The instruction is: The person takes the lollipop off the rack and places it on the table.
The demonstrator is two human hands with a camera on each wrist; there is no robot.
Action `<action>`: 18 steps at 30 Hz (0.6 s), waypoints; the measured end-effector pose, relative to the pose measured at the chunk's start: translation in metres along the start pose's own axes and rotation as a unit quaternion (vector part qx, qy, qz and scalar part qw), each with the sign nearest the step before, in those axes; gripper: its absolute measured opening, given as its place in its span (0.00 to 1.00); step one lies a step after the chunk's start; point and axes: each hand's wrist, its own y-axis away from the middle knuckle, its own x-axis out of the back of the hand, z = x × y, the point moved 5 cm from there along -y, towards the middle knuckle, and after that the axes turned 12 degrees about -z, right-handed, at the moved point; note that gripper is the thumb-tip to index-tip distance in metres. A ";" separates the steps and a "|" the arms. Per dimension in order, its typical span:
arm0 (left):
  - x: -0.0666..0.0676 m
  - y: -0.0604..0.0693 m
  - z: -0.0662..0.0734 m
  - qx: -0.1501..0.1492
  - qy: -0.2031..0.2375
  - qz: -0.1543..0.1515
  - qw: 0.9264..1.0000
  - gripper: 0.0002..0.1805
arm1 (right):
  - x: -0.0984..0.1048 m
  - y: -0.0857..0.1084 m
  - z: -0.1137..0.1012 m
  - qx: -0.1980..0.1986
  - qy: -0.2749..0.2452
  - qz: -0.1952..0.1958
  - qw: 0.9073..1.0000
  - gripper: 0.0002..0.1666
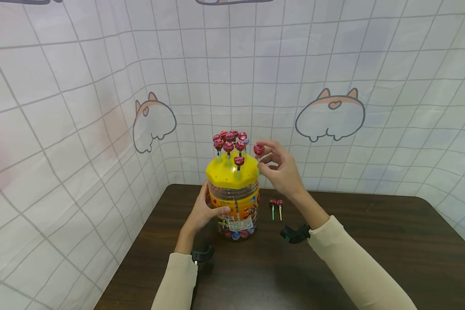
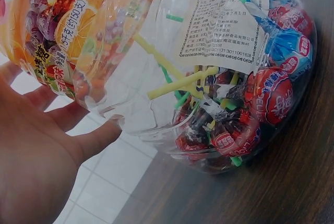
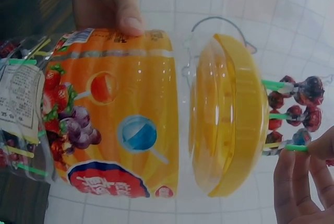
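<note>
A clear plastic candy jar with an orange fruit-printed label stands upright, capped by a yellow lid. Several red-wrapped lollipops stick up from the lid on their sticks. My left hand grips the jar's left side, thumb across the front; the left wrist view shows more lollipops inside the jar bottom. At the lid's right edge, my right hand pinches a red lollipop by its green stick. Whether the stick's end touches the lid, I cannot tell.
Two red lollipops lie on the dark wooden table, right of the jar. Behind the table hangs a white grid-patterned cloth with cartoon animals, which also runs along the left side.
</note>
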 end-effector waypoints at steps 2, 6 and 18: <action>0.000 0.000 0.000 -0.001 -0.002 0.000 1.000 0.51 | 0.002 0.002 0.001 -0.001 -0.003 0.000 1.000 0.31; 0.000 0.000 0.001 0.002 -0.002 0.002 1.000 0.50 | 0.006 0.006 0.005 -0.006 -0.004 0.000 1.000 0.31; 0.000 0.000 -0.001 0.000 0.001 0.004 1.000 0.51 | 0.020 0.023 0.027 -0.038 -0.003 0.003 0.999 0.29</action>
